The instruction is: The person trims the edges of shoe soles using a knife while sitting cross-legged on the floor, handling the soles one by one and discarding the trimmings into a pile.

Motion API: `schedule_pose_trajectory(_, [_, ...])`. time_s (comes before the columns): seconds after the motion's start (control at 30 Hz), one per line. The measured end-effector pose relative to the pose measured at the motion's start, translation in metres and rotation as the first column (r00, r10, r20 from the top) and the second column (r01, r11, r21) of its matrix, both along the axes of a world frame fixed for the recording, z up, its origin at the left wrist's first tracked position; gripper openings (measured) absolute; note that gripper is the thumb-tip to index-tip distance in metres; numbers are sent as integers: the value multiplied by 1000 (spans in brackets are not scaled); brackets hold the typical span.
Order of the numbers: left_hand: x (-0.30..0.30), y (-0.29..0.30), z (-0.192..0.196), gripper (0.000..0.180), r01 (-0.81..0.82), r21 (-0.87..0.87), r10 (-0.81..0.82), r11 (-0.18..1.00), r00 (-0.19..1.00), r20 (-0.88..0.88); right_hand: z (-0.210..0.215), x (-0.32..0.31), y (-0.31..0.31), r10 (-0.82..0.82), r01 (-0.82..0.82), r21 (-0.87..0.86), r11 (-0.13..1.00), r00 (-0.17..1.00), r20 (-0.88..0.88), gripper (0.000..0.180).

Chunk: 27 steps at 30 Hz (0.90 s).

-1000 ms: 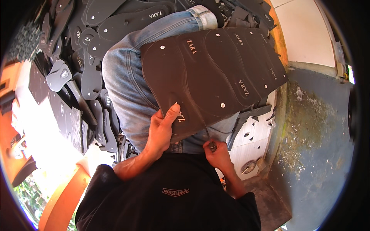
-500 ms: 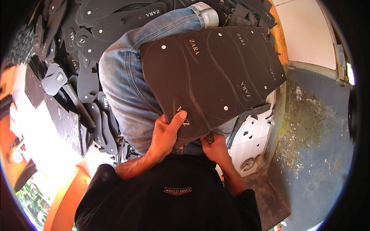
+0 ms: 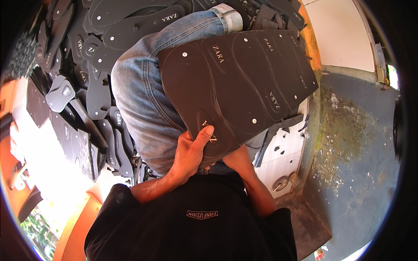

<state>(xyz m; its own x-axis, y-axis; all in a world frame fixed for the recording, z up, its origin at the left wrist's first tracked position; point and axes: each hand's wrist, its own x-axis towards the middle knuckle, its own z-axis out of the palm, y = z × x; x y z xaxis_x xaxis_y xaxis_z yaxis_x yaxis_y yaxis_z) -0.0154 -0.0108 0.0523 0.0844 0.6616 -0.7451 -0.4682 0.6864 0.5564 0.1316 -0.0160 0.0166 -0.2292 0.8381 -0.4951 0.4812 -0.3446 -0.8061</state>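
A black foam sheet (image 3: 235, 82) marked with sole outlines, pale lettering and small white dots lies tilted across my raised, jeans-clad leg (image 3: 141, 100). My left hand (image 3: 191, 148) is closed on its near left corner, thumb on top and fingers underneath. Beneath the sheet's near edge is my right hand (image 3: 237, 159); its fingers are hidden, and so is anything in them.
Black cut-out soles (image 3: 100, 93) and foam offcuts are heaped at the far left. Small dark scraps (image 3: 278, 150) lie on white tiles to the right. Beyond are a concrete ledge (image 3: 305, 222) and a stained grey floor (image 3: 361, 152).
My right hand has slid left and farther under the sheet; the dark handle-like piece visible in its fist before is now out of sight. My left hand keeps its hold.
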Motion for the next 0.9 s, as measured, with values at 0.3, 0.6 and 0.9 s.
schedule_pose_trajectory(0.3, [5,2,6,32,-16,-13,17,1000,999,43,-14,-26,-2,-224,281,138,950,918,-328,34])
schedule_pose_trajectory(0.6, [13,1,7,35,-5,33,2,999,997,82,-33,-58,28,-364,410,276,869,909,-204,34])
schedule_pose_trajectory(0.9, [8,3,12,35,31,-7,-30,1000,998,63,-32,-42,56,-240,224,323,920,971,10,35])
